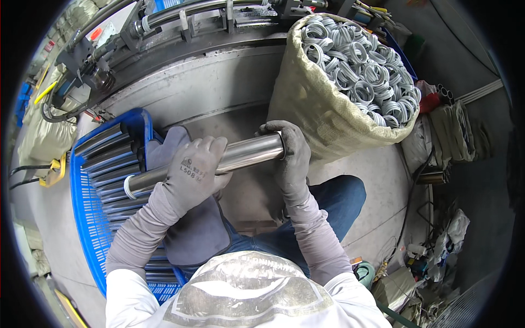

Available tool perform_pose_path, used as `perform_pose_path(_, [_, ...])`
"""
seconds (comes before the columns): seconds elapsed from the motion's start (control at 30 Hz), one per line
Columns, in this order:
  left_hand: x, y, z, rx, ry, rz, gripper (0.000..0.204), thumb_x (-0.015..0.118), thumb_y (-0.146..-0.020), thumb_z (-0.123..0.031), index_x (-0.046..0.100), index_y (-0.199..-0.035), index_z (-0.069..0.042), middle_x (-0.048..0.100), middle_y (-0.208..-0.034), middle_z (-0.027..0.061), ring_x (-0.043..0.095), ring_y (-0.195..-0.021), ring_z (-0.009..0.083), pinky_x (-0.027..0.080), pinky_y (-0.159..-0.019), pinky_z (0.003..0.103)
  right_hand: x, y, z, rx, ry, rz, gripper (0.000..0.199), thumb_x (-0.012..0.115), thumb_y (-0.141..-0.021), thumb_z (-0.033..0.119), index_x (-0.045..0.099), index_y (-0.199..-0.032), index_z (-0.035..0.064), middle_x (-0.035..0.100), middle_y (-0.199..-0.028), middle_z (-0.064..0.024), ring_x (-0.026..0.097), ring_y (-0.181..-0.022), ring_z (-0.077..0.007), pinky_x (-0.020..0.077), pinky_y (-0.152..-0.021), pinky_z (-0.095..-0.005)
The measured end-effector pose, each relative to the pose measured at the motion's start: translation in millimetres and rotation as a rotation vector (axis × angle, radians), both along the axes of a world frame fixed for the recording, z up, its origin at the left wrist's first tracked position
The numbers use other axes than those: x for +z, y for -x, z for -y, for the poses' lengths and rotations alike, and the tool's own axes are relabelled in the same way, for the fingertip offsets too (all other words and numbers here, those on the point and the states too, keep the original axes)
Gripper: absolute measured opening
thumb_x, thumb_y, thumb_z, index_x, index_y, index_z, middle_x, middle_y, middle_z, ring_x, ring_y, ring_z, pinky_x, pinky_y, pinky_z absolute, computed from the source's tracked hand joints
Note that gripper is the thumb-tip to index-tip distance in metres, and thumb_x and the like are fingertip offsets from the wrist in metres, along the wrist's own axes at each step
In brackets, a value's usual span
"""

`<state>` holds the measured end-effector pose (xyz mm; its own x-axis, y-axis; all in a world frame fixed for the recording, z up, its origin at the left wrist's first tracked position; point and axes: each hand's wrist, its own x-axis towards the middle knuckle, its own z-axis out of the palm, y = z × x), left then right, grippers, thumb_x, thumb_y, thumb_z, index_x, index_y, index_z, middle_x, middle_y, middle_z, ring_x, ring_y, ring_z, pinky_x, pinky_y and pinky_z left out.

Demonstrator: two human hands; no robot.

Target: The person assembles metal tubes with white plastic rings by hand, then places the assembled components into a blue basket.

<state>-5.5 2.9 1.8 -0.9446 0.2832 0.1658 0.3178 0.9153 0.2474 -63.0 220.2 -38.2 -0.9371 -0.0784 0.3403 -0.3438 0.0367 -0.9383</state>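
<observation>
A shiny metal tube (249, 152) lies across my lap, tilted up toward the right. My left hand (192, 170), in a grey glove, is wrapped round its middle. At its right end my right hand (292, 156), also gloved, has its fingers curled about the rim. A pale ring (129, 187) sits around the tube's left end. Left of my knee is a blue plastic basket (82, 213) with several dark tubes (112, 158) laid side by side. Beyond my right hand stands a woven sack (311, 109), filled with pale coiled rings (358, 71).
A machine bench with a long metal rail (202, 41) runs along the back. Stacked cloth sacks (454, 131) and loose tubes lie at the right. Plastic scraps and a green round object (363, 273) are on the floor at lower right. A grey pad (197, 240) covers my left thigh.
</observation>
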Motion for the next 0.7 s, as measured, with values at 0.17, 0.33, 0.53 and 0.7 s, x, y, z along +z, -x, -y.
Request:
perform_pose_path(0.17, [1, 1, -2, -0.024, 0.032, 0.040, 0.053, 0.081, -0.079, -0.030, 0.059, -0.122, -0.007, 0.066, -0.104, 0.0147, 0.067, -0.100, 0.0344, 0.054, -0.087, 0.047, 1, -3, -1, -0.037, -0.142, -0.099, 0.036, 0.045, -0.111, 0.020, 0.071, -0.113, -0.0053, 0.074, -0.105, -0.0137, 0.073, -0.095, -0.0207, 0.0562, -0.089, -0.0330])
perform_pose_path(0.33, [1, 4, -1, -0.085, 0.059, -0.064, 0.040, 0.080, -0.080, -0.026, 0.057, -0.105, -0.007, 0.066, -0.095, 0.0128, 0.070, -0.092, 0.0303, 0.056, -0.082, 0.042, -2, -12, 15, -0.092, 0.090, 0.155, 0.028, 0.050, -0.108, 0.013, 0.072, -0.111, -0.0043, 0.074, -0.100, -0.0101, 0.067, -0.092, -0.0154, 0.0532, -0.086, -0.0290])
perform_pose_path(0.53, [10, -2, 9, -0.129, 0.057, -0.123, 0.063, 0.083, -0.076, -0.026, 0.058, -0.128, -0.001, 0.068, -0.103, 0.0170, 0.069, -0.098, 0.0346, 0.053, -0.088, 0.047, -9, 2, 11, -0.096, 0.105, 0.204, 0.024, 0.056, -0.108, 0.013, 0.070, -0.119, -0.0037, 0.073, -0.102, -0.0082, 0.065, -0.092, -0.0130, 0.0522, -0.084, -0.0285])
perform_pose_path(0.7, [7, -26, 44, 0.025, -0.051, -0.095, 0.064, 0.083, -0.075, -0.022, 0.061, -0.131, -0.002, 0.068, -0.111, 0.0184, 0.066, -0.106, 0.0368, 0.050, -0.092, 0.049, 75, 18, -42, -0.127, -0.538, -0.525, 0.030, 0.069, -0.102, 0.009, 0.066, -0.128, -0.0039, 0.069, -0.114, -0.0109, 0.066, -0.099, -0.0174, 0.0540, -0.088, -0.0318])
